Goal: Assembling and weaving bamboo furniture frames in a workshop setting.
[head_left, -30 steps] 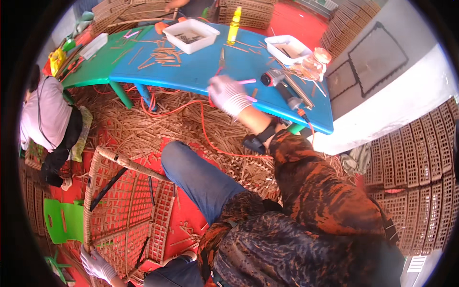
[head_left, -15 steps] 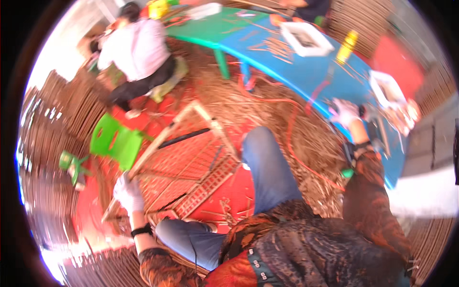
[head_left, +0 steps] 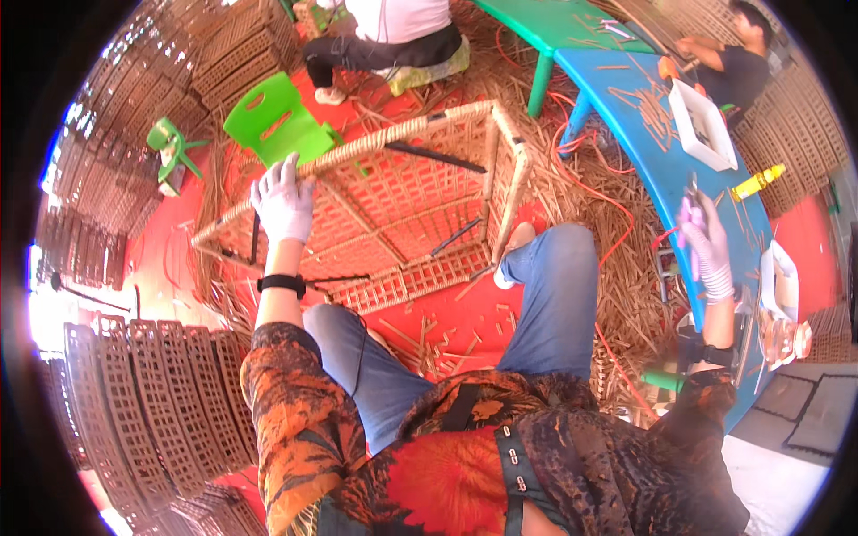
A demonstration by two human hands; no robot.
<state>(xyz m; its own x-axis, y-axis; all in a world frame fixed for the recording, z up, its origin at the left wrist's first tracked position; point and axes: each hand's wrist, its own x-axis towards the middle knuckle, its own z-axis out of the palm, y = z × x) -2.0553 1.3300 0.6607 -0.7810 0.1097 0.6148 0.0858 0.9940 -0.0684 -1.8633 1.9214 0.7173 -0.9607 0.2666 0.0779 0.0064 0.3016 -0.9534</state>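
Note:
In front of my knees a large rattan basket (head_left: pixel 393 210) leans tilted, its open lattice showing and dark bars set along its frame. My left hand (head_left: pixel 284 204), in a white glove, lies over the basket's upper left rim, fingers bent across it and somewhat apart. Out to the right, above the blue table, my gloved right hand (head_left: pixel 708 239) is closed round a pair of pliers (head_left: pixel 693 189) with pinkish handles and a grey metal head pointing away. The exact jaw shape is too small to make out.
The blue table (head_left: pixel 617 89) bears cane strips, a white tray (head_left: pixel 702 125), a yellow bottle (head_left: pixel 758 181) and a second white container (head_left: pixel 779 281). A red hose (head_left: pixel 617 210) crosses scraps on the floor. Stacked woven panels (head_left: pixel 147 402), a green chair (head_left: pixel 277 121) and two people stand around.
My right hand has lifted from the table with the pliers in it. The basket has turned, its far corner swinging right, and my left hand has shifted up along its rim.

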